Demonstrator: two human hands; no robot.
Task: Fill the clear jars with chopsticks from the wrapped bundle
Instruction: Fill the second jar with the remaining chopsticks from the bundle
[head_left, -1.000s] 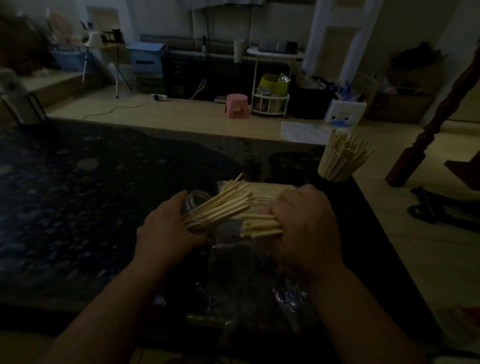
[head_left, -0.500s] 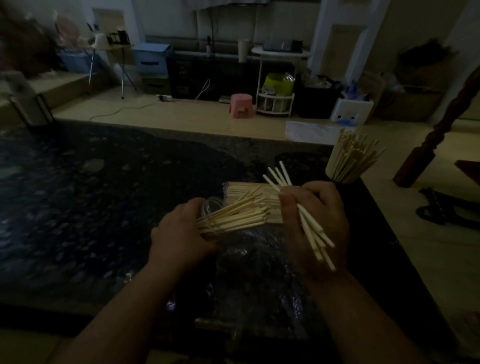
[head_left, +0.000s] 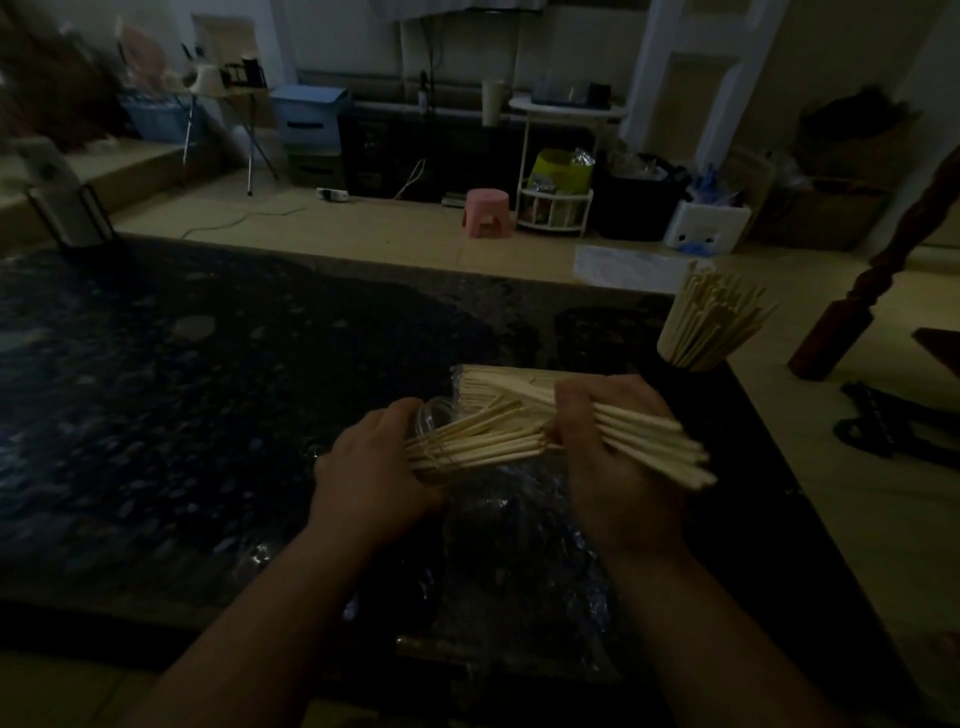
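left hand (head_left: 371, 467) gripping tilted jar (head_left: 434, 441), right hand (head_left: 613, 457) gripping chopsticks (head_left: 649, 441)

Left hand (head_left: 371, 462) grips tilted jar (head_left: 441, 447) — right hand (head_left: 608, 441) holds chopsticks (head_left: 649, 441).

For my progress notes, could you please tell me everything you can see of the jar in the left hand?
The jar is clear, plastic or glass, round-mouthed, and tipped sideways with its mouth to the right. The left hand grips it over the dark table. Pale chopsticks fan out of its mouth.
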